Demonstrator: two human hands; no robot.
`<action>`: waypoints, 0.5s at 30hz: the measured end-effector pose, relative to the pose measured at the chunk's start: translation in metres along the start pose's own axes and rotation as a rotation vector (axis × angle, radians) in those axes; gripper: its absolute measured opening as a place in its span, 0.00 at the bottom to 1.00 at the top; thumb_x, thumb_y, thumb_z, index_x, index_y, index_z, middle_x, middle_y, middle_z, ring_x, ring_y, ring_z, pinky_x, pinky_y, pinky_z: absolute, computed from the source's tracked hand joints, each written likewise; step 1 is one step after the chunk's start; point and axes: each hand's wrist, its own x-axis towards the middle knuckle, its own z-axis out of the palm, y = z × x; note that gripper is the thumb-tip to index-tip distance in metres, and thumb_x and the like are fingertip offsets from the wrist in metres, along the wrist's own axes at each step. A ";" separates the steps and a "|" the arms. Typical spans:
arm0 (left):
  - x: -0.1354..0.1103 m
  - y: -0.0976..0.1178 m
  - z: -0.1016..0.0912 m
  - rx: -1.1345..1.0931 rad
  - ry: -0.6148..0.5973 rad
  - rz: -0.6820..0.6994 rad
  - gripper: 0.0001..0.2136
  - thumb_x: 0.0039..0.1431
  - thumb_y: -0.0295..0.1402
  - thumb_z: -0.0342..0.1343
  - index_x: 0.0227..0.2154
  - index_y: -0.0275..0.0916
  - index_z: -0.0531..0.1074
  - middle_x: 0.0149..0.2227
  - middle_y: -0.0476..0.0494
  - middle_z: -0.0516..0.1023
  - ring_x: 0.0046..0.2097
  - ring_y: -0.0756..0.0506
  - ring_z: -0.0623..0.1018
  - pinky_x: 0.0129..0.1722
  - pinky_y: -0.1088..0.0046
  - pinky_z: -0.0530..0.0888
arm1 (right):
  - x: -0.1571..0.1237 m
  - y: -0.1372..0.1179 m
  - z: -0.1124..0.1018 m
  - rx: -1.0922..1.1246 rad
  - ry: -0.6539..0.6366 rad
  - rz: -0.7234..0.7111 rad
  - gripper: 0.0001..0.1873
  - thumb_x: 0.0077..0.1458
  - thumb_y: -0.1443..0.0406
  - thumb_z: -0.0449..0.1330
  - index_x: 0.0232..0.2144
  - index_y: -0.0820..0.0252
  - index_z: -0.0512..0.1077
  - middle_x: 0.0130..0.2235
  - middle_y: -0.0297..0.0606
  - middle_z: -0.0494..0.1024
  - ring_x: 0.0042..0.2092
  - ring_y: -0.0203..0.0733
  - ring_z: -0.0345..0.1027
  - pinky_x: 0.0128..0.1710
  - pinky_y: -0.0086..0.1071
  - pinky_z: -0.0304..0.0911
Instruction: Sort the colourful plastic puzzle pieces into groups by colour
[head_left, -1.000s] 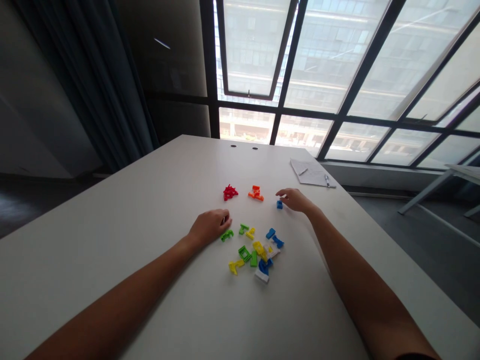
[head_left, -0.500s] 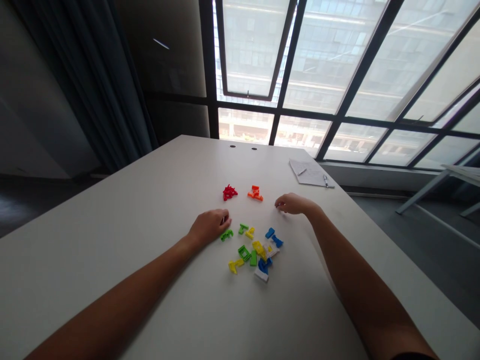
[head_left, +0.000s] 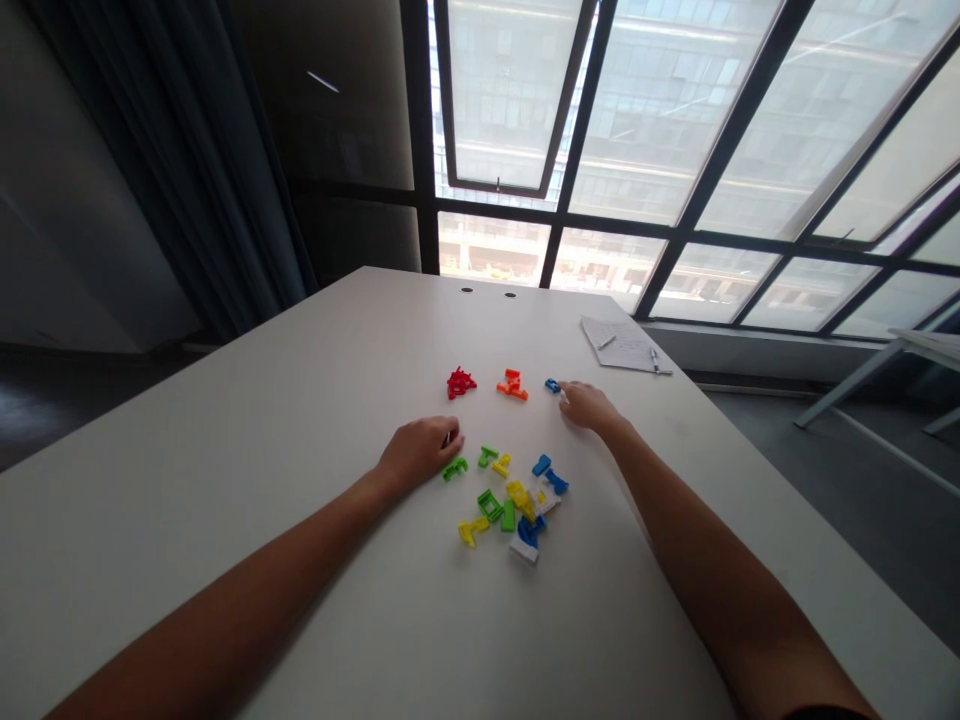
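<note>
Paper (head_left: pixel 628 350) lies on the table (head_left: pixel 337 380), behind and right of the pieces (head_left: pixel 517 497).

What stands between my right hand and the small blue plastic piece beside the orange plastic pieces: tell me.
Nothing visible: the fingertips of the right hand are beside the small blue plastic piece, touching or not I cannot tell. The orange plastic pieces lie left of it, on the side away from the hand.
</note>
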 end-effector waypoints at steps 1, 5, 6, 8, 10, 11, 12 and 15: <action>0.000 0.000 0.000 -0.001 -0.001 0.002 0.12 0.66 0.43 0.47 0.32 0.44 0.70 0.33 0.48 0.78 0.32 0.45 0.74 0.29 0.70 0.59 | 0.000 -0.001 0.001 -0.009 0.015 0.003 0.30 0.64 0.65 0.51 0.67 0.63 0.61 0.65 0.53 0.67 0.61 0.58 0.64 0.59 0.47 0.59; 0.000 0.000 0.000 -0.002 -0.003 0.005 0.12 0.66 0.43 0.47 0.32 0.44 0.70 0.33 0.48 0.78 0.33 0.46 0.75 0.29 0.70 0.60 | 0.001 -0.004 0.006 -0.029 0.047 -0.007 0.27 0.65 0.64 0.49 0.65 0.57 0.65 0.66 0.47 0.65 0.62 0.57 0.61 0.59 0.49 0.58; 0.000 -0.001 0.000 -0.001 -0.004 0.004 0.12 0.66 0.43 0.47 0.32 0.43 0.70 0.33 0.48 0.78 0.33 0.46 0.75 0.29 0.70 0.60 | 0.001 -0.004 0.007 -0.032 0.052 0.000 0.27 0.65 0.64 0.49 0.64 0.57 0.65 0.66 0.47 0.65 0.62 0.57 0.61 0.59 0.49 0.58; 0.000 -0.001 0.001 0.004 -0.003 0.002 0.12 0.66 0.43 0.47 0.32 0.44 0.70 0.33 0.48 0.78 0.33 0.46 0.75 0.29 0.70 0.60 | 0.001 -0.001 0.010 -0.038 0.070 0.027 0.27 0.65 0.65 0.48 0.64 0.57 0.65 0.67 0.48 0.64 0.62 0.58 0.60 0.59 0.50 0.58; 0.000 -0.001 0.001 0.008 0.000 0.002 0.13 0.66 0.43 0.47 0.32 0.44 0.70 0.33 0.48 0.78 0.33 0.45 0.75 0.29 0.70 0.61 | 0.000 0.002 0.013 -0.042 0.088 0.061 0.27 0.66 0.64 0.47 0.65 0.58 0.64 0.67 0.50 0.63 0.62 0.59 0.60 0.58 0.51 0.57; 0.000 -0.001 0.001 0.009 0.001 0.002 0.13 0.66 0.43 0.47 0.32 0.44 0.71 0.33 0.48 0.78 0.33 0.45 0.75 0.29 0.70 0.61 | -0.001 0.004 0.015 -0.042 0.095 0.076 0.27 0.66 0.64 0.46 0.66 0.59 0.63 0.67 0.52 0.63 0.61 0.60 0.60 0.58 0.51 0.58; 0.001 -0.001 0.001 0.010 0.002 0.001 0.13 0.66 0.43 0.47 0.32 0.44 0.71 0.33 0.48 0.78 0.33 0.45 0.75 0.29 0.70 0.61 | -0.001 0.005 0.016 -0.042 0.100 0.089 0.27 0.67 0.63 0.46 0.66 0.59 0.63 0.67 0.53 0.63 0.61 0.61 0.61 0.58 0.51 0.58; 0.001 0.000 -0.001 0.011 -0.004 -0.004 0.13 0.66 0.44 0.48 0.32 0.44 0.72 0.34 0.47 0.79 0.33 0.45 0.76 0.29 0.70 0.62 | -0.002 0.006 0.017 -0.043 0.118 0.126 0.29 0.67 0.61 0.47 0.67 0.63 0.60 0.66 0.57 0.62 0.61 0.63 0.61 0.57 0.53 0.59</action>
